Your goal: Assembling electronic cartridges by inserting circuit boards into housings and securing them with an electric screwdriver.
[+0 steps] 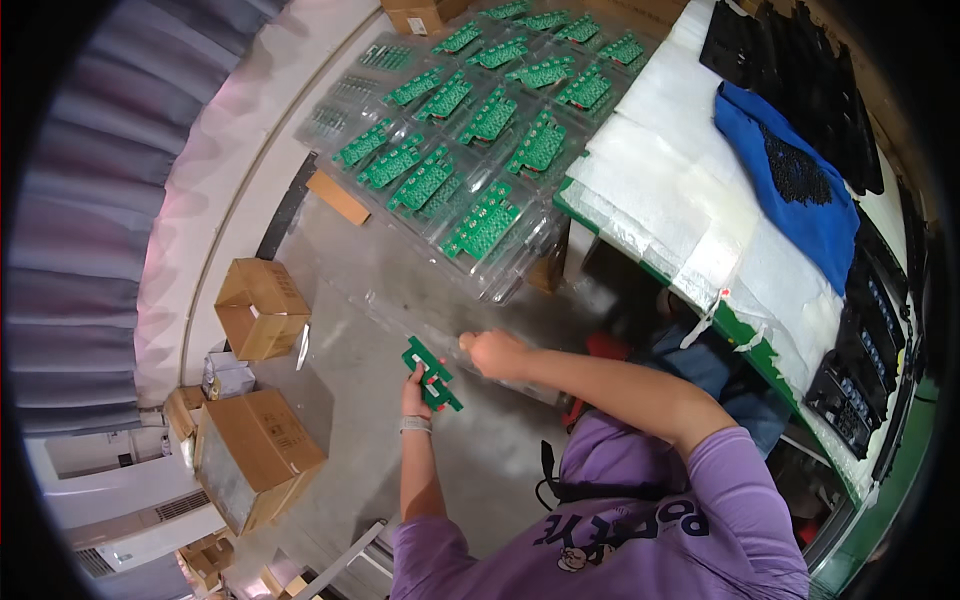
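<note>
A green circuit board [428,368] with notched edges and small red parts sits in my left hand [414,398], fingers closed round its left side. A band circles my left wrist. To the right, my right hand [497,355] is closed on what looks like a clear plastic tray [400,318]. This tray is see-through, so its outline is hard to follow against the grey floor; it extends behind the board. The two hands are a short way apart, above the floor.
Clear trays bearing several green circuit boards [488,220] spread out ahead. On the right, a green-edged table [650,265] has white sheeting [650,170], a blue cloth [800,190] and black parts [850,400]. Cardboard boxes [262,450] stand at left, near the curtain [90,200].
</note>
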A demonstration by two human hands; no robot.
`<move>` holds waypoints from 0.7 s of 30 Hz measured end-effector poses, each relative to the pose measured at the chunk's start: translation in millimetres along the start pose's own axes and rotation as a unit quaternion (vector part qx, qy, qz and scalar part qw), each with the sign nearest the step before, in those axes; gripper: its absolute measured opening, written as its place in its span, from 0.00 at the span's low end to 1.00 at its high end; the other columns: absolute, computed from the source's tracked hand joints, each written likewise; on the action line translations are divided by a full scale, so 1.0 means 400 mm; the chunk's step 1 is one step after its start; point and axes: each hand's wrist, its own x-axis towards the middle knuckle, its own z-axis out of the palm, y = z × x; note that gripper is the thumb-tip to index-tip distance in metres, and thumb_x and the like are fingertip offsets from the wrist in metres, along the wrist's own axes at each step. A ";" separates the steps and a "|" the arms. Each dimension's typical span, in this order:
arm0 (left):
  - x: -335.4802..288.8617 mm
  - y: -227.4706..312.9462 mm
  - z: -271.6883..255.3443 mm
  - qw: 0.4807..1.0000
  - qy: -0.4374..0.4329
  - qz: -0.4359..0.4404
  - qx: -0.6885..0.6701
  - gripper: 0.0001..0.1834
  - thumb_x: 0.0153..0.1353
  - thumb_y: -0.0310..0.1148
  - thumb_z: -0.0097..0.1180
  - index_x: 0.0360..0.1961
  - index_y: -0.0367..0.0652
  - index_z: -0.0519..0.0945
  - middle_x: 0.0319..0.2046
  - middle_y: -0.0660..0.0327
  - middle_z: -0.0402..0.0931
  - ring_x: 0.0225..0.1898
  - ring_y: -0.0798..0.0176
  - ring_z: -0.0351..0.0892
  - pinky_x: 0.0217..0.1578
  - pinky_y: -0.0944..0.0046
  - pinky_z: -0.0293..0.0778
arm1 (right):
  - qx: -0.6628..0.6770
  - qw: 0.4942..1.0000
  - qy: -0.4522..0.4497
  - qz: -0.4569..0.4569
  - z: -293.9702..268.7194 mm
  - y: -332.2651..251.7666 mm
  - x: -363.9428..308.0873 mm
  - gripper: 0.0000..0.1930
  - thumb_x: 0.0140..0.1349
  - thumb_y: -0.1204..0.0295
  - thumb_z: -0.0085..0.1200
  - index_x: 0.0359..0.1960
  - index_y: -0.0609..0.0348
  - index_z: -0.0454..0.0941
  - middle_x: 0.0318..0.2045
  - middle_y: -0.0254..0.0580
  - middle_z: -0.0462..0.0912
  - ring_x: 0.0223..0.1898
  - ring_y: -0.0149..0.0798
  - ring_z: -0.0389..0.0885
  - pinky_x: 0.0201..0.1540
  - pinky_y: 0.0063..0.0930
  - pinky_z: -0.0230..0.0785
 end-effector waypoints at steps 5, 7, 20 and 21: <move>0.060 -0.066 0.075 0.995 -0.024 0.016 -0.094 0.18 0.64 0.41 0.45 0.47 0.37 0.69 0.37 0.54 0.78 0.31 0.57 0.78 0.33 0.59 0.77 | -0.030 0.999 0.020 0.004 -0.019 0.016 0.027 0.14 0.47 0.76 0.52 0.36 0.64 0.66 0.30 0.52 0.78 0.31 0.55 0.79 0.32 0.44 0.72; 0.102 -0.087 0.119 0.992 -0.024 0.009 -0.126 0.17 0.64 0.41 0.45 0.46 0.37 0.69 0.35 0.55 0.77 0.32 0.56 0.77 0.33 0.57 0.77 | -0.003 0.997 0.053 0.049 -0.003 0.034 0.026 0.20 0.48 0.75 0.54 0.43 0.64 0.64 0.35 0.54 0.76 0.35 0.55 0.78 0.37 0.42 0.72; 0.251 -0.157 0.344 0.989 -0.031 -0.018 -0.143 0.10 0.63 0.34 0.46 0.39 0.38 0.67 0.30 0.53 0.72 0.28 0.51 0.76 0.31 0.51 0.78 | -0.110 0.956 0.096 0.253 -0.046 0.250 -0.177 0.30 0.45 0.82 0.49 0.55 0.63 0.61 0.46 0.54 0.68 0.46 0.52 0.73 0.45 0.41 0.69; 0.259 -0.156 0.353 0.989 -0.033 -0.021 -0.141 0.10 0.63 0.34 0.46 0.39 0.38 0.67 0.30 0.53 0.72 0.28 0.51 0.76 0.31 0.51 0.78 | -0.110 0.955 0.097 0.256 -0.054 0.246 -0.189 0.30 0.45 0.82 0.49 0.55 0.63 0.61 0.46 0.54 0.68 0.46 0.52 0.73 0.45 0.41 0.69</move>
